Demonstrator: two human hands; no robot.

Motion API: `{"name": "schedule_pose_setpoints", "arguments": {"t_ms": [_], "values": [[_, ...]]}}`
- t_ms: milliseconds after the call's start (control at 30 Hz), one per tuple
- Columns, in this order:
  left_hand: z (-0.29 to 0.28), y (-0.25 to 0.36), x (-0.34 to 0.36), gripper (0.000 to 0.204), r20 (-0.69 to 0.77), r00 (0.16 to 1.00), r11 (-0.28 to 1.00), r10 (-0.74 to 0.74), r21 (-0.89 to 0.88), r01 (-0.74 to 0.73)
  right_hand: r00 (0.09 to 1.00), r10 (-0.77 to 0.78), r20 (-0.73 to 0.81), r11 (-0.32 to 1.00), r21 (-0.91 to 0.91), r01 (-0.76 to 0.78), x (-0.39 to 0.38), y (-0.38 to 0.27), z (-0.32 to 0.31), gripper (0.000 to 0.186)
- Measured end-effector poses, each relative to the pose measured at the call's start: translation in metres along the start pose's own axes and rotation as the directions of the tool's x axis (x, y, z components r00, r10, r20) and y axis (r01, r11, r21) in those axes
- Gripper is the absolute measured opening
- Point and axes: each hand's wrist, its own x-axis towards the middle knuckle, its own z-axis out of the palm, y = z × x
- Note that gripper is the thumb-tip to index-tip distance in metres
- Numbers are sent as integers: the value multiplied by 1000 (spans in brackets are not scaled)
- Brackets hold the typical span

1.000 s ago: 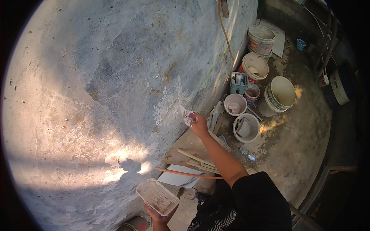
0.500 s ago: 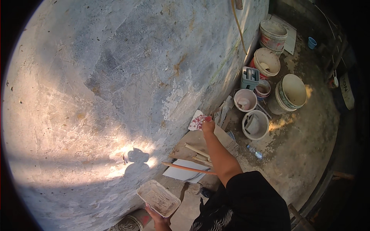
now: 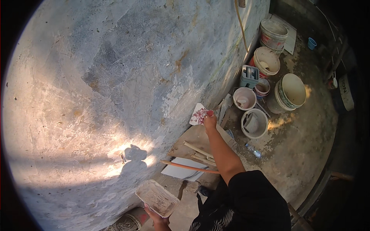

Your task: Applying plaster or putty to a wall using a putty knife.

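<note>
My right hand (image 3: 210,122) is closed round the red handle of a putty knife (image 3: 199,114). Its wide blade, smeared white and reddish, is held at the lower part of the plastered wall (image 3: 127,77); whether it touches I cannot tell. Low and nearer to me, my left hand (image 3: 156,217) grips a shallow rectangular tray (image 3: 157,198) by its near side. Dried plaster coats the inside of the tray. The wall is patchy grey and white, with a rough, flaking stretch near the knife.
Several plaster-stained buckets (image 3: 291,91) stand along the wall and floor to the right. Wooden sticks (image 3: 196,149), a long reddish pole (image 3: 189,166) and a white sheet (image 3: 183,171) lie below my right arm. A plastic bottle (image 3: 253,151) rests on the floor. One more bucket (image 3: 129,223) sits below the tray.
My right hand and the putty knife have moved slightly up and away along the wall, with the blade turned a little. The left hand still holds the tray. The view has shifted slightly.
</note>
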Motion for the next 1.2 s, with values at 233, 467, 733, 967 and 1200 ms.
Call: {"name": "schedule_pose_setpoints", "arguments": {"t_ms": [233,467,733,967,1200], "values": [[-9,-2,4,72,90,996,994,-23,-101,32,906,-127,403,890,450,-75,-24,-63,25,19],[-7,-7,6,72,74,997,999,3,-45,0,991,112,-77,989,-92,-119,20,12,3,23],[-12,-9,9,72,28,1000,1000,10,1,-10,941,-43,337,873,471,-129,7,-44,11,15],[22,-14,11,73,91,995,998,-50,35,47,988,-81,-128,987,-151,61,89,39,-40,17],[-6,-12,4,73,61,998,1000,6,4,-6,905,-418,-81,881,-277,383,34,-35,-19,23]]}}
